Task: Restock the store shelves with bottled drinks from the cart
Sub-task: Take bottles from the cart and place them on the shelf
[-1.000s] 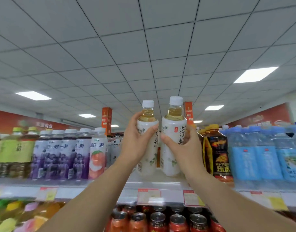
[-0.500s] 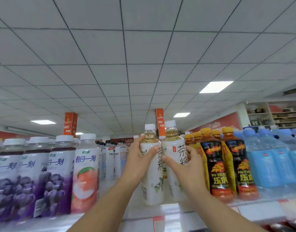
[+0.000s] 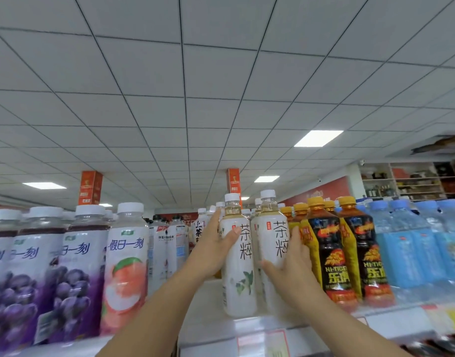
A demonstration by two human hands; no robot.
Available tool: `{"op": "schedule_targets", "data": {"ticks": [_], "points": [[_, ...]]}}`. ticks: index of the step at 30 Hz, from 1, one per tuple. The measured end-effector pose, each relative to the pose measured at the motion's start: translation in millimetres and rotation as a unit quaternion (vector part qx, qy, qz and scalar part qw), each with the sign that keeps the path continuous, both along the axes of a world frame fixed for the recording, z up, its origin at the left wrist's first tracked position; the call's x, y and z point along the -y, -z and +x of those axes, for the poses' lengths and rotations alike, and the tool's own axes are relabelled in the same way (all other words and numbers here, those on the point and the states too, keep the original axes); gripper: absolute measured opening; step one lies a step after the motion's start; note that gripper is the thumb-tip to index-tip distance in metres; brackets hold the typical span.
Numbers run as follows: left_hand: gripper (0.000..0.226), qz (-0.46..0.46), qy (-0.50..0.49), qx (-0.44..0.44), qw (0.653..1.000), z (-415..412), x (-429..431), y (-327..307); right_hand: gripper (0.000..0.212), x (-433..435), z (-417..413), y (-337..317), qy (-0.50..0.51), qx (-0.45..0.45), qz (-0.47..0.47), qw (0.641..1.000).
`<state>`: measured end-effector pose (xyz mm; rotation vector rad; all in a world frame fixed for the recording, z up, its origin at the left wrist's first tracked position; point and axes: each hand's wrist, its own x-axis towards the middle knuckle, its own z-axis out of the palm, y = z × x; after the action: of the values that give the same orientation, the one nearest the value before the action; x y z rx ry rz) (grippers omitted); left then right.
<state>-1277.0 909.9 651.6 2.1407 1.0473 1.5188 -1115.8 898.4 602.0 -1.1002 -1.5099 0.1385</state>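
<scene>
Two white tea bottles with white caps stand upright side by side on the top shelf point(image 3: 211, 302). My left hand point(image 3: 213, 247) grips the left tea bottle point(image 3: 238, 266) from its left side, thumb across the label. My right hand point(image 3: 289, 266) grips the right tea bottle point(image 3: 274, 243) from its right side, fingers hidden behind it. More bottles of the same tea stand in a row behind them. The cart is out of view.
Purple grape drink bottles point(image 3: 74, 274) and a peach drink bottle point(image 3: 126, 266) stand to the left. Yellow-capped black energy drink bottles point(image 3: 329, 253) touch the right side, then blue water bottles point(image 3: 411, 248). A bare strip of shelf lies left of the tea bottles.
Both tea bottles have come down onto the shelf front and sit deeper between their neighbours. The view has tilted up and moved closer; my hands still hold the bottles.
</scene>
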Motion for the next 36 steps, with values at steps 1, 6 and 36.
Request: {"op": "schedule_targets", "data": {"ticks": [1, 6, 36], "points": [[0.075, 0.04, -0.05, -0.019, 0.998, 0, 5, 7, 0.1, 6, 6, 6, 0.009, 0.046, 0.026, 0.999], [0.092, 0.086, -0.185, -0.165, 0.965, -1, 16, 52, 0.062, 26, 21, 26, 0.113, 0.298, 0.067, 0.945], [0.023, 0.194, -0.111, -0.138, 0.965, 53, 112, 189, 0.02, 94, 93, 173, 0.011, 0.255, 0.18, 0.95]]}}
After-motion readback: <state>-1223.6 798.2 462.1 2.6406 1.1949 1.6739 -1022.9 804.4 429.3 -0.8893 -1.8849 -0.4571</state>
